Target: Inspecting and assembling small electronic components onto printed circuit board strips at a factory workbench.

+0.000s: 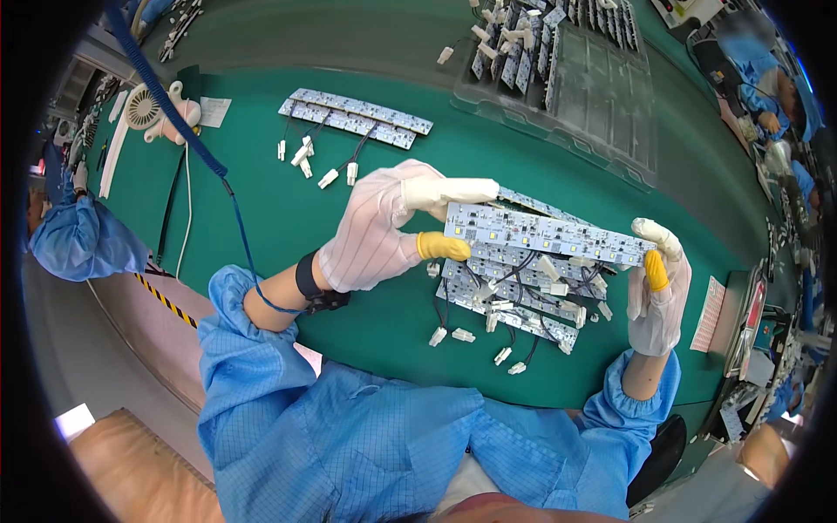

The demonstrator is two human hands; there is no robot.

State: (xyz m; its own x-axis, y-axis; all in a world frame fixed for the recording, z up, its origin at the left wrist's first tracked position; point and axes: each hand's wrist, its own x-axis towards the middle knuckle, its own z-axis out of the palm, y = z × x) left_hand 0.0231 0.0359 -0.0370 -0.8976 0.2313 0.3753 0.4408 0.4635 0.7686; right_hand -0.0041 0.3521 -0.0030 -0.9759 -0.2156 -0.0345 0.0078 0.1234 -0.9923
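Observation:
A long white LED strip board (pixel 545 234) is held level above the green table between both gloved hands. My left hand (pixel 384 228) pinches its left end with a white-capped forefinger on top and a yellow-capped thumb below. My right hand (pixel 658 288) grips the right end the same way. Under the board lies a pile of similar LED boards (pixel 514 296) with black wires and white plug connectors (pixel 462 335). A black wrist strap with a blue coiled cord (pixel 187 139) sits on my left wrist.
Another row of LED boards (pixel 356 118) with white plugs lies at the back of the green mat (pixel 261 227). A clear plastic tray (pixel 602 96) holds more boards at the back right. A small white fan (pixel 144 109) stands at the left. Other people in blue sit at both sides.

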